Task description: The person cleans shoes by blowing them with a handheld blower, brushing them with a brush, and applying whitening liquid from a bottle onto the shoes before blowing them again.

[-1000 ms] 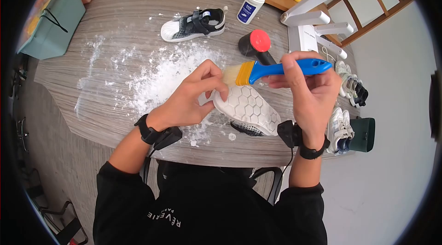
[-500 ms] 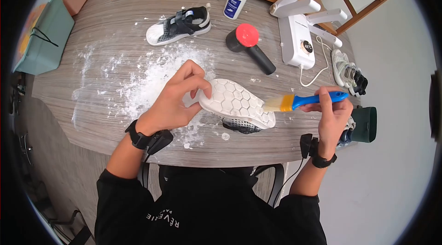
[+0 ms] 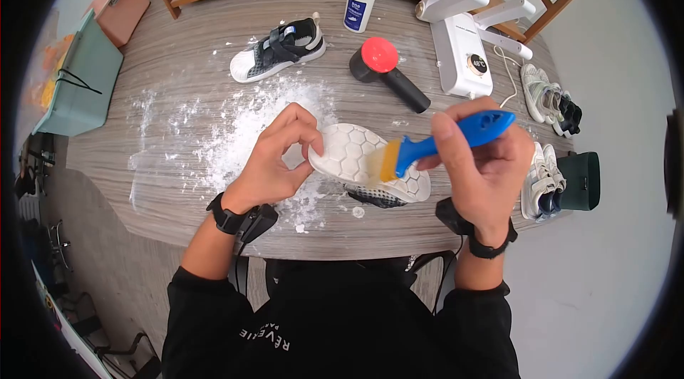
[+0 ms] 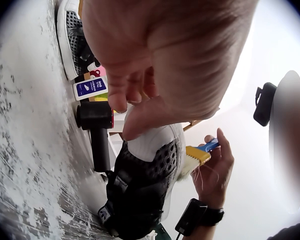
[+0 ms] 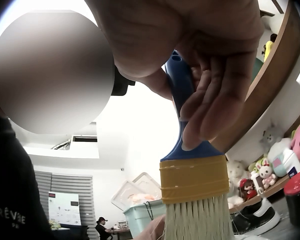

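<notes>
My left hand [image 3: 274, 162] pinches the toe end of a black-and-white shoe [image 3: 340, 151], tipped so its white honeycomb-patterned sole faces up in the head view. From the left wrist view, thumb and fingers meet at the white toe cap, and the black mesh upper [image 4: 162, 160] shows below. In my right hand [image 3: 488, 172] is a paintbrush [image 3: 391, 159] with a blue handle and yellow ferrule, gripped by the handle. Its pale bristles [image 5: 197, 220] lie against the middle of the sole. White powder [image 3: 235, 133] is scattered over the table left of the shoe.
Another black-and-white shoe [image 3: 278, 53] stands beyond the powder. Behind are a white bottle [image 3: 358, 12], a black, red-ended tool with a handle [image 3: 380, 56] and a white device with upright arms [image 3: 459, 58]. More shoes [image 3: 543, 179] sit at right, bins [image 3: 82, 83] at left.
The brush first moved right and toward me to the shoe's far end, then back left onto the middle of the sole. The left hand keeps its pinch on the toe.
</notes>
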A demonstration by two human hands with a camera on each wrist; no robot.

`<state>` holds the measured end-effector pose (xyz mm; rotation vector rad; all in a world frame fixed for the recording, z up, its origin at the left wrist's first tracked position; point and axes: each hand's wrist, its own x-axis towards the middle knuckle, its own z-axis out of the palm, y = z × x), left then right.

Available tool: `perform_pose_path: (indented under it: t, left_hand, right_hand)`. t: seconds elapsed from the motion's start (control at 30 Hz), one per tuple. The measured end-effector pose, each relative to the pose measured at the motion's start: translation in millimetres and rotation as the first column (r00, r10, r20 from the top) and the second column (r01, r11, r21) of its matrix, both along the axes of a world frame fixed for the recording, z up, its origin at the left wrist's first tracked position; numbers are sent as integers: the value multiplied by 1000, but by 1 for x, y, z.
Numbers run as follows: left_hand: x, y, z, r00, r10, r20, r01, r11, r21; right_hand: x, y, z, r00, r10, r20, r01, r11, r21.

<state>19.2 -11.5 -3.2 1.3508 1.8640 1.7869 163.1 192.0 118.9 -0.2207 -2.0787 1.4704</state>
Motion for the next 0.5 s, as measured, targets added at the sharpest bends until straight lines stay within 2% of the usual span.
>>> perform_pose_path:
  t: [0.03, 0.1, 0.27, 0.33, 0.43, 0.5]
  left_hand:
    - [0, 0, -1, 1000, 2, -1, -2, 1000, -2]
    - [0, 0, 0, 1000, 11, -2, -11, 1000, 4]
    - [-1, 1, 1, 1000, 14, -9, -15, 1000, -14]
    - [0, 8, 3, 1000, 11, -29, -11, 1000, -12]
    - [-2, 3, 0, 992, 69, -105, -73, 996, -40]
    - [0, 3, 3, 991, 80, -106, -86, 995, -49]
  right_hand:
    - [-5, -6, -1, 1000, 3, 3, -3, 1000, 0]
    - [-13, -15, 1, 995, 77, -63, -83, 991, -109]
    - [-11, -12, -6, 994, 98, -42, -101, 992, -70]
    - [-3, -6, -7, 1000, 29, 1, -28, 984, -173]
    - [12, 17, -14, 999, -24, 37, 30, 986, -164]
    - [21, 37, -23, 991, -127, 31, 131, 981, -142]
